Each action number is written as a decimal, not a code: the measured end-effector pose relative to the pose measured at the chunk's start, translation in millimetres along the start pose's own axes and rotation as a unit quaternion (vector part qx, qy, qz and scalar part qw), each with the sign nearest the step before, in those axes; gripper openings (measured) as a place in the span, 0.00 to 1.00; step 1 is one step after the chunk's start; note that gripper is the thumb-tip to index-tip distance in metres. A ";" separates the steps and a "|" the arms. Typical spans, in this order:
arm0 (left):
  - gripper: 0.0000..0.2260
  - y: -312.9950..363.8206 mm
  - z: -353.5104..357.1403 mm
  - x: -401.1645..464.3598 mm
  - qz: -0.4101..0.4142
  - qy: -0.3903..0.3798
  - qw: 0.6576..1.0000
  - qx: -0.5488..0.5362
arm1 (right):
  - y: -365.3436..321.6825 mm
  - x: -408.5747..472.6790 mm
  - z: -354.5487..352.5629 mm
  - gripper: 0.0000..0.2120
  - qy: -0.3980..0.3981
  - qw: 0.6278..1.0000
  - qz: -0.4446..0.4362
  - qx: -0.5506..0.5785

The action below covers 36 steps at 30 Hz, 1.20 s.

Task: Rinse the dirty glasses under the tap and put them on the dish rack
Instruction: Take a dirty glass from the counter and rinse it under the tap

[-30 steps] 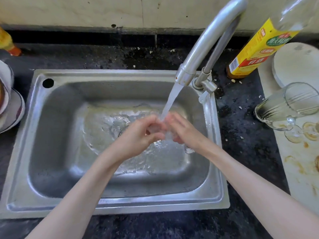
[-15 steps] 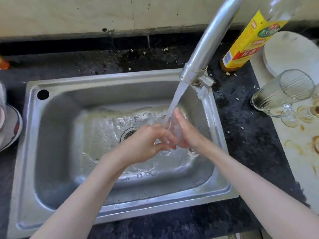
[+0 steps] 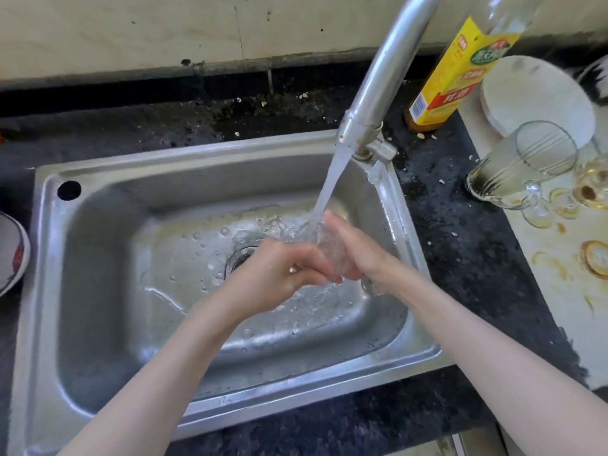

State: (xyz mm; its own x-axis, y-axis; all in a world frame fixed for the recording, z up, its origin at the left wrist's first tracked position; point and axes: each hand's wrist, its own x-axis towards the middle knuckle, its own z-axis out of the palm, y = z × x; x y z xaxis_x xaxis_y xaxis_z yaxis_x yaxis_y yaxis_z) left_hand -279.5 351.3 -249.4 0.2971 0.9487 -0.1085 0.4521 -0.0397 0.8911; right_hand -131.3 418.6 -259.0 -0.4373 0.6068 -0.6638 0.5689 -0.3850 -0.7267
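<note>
A stainless-steel sink (image 3: 42, 291) was set into a dark speckled stone counter (image 3: 460, 245). A chrome tap (image 3: 381, 80) rose at the sink's right rear corner, and water (image 3: 332, 179) ran from its spout into the basin. Over the basin, right of the drain (image 3: 241, 256), a small clear glass (image 3: 330, 248) was held in the stream between both hands. The left hand (image 3: 279, 274) had its fingers curled around the lower part of the glass. The right hand (image 3: 358, 255) gripped the glass from the far side, fingers wrapped along it.

Crumbs and stains lay on the counter behind the sink, below a pale wall (image 3: 164, 28). Right of the sink, a yellow-labelled bottle (image 3: 450, 80) stood beside the tap. Further right, a pale board (image 3: 559, 291) carried brown ring stains, a clear glass mug (image 3: 523, 166) lying on its side, and a round white plate (image 3: 536, 93). A second stained glass (image 3: 592, 189) sat just beyond the mug. Left of the sink, a patterned dish (image 3: 13, 255) showed at the frame edge.
</note>
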 end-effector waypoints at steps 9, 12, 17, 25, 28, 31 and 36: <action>0.11 -2.1 0.1 3.1 -0.105 0.085 0.990 -0.040 | 10.5 -8.6 9.0 0.19 0.071 0.989 -0.126 -0.029; 0.10 -0.4 0.2 0.9 -0.028 -0.037 0.998 0.052 | 5.3 -6.3 8.9 0.21 0.106 0.993 -0.047 0.033; 0.07 14.6 -1.5 4.4 -0.051 0.055 0.997 -0.016 | 4.9 -10.8 1.0 0.29 0.036 0.997 -0.007 0.070; 0.11 4.6 -6.6 -0.6 -0.016 0.004 0.999 0.051 | 7.9 -14.5 8.4 0.35 0.110 0.991 -0.074 0.010; 0.12 6.3 -13.6 -0.3 0.008 -0.009 0.997 0.080 | 2.2 -16.2 5.8 0.35 0.080 0.995 -0.045 0.028; 0.08 14.0 -14.2 2.0 -0.024 0.032 0.998 0.048 | 1.9 -20.0 3.1 0.33 0.064 0.996 -0.063 0.019; 0.09 15.4 -3.2 5.2 -0.056 0.102 0.993 -0.014 | 8.9 -20.8 10.8 0.25 0.094 0.987 -0.126 0.014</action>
State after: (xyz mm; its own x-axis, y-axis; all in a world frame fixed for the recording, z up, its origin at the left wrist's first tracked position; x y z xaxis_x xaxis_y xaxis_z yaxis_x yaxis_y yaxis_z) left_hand -273.7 356.6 -234.8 0.0681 0.9907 -0.1177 0.4479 0.0750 0.8909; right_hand -124.6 395.1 -253.6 -0.4242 0.8030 -0.4186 0.4375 -0.2230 -0.8711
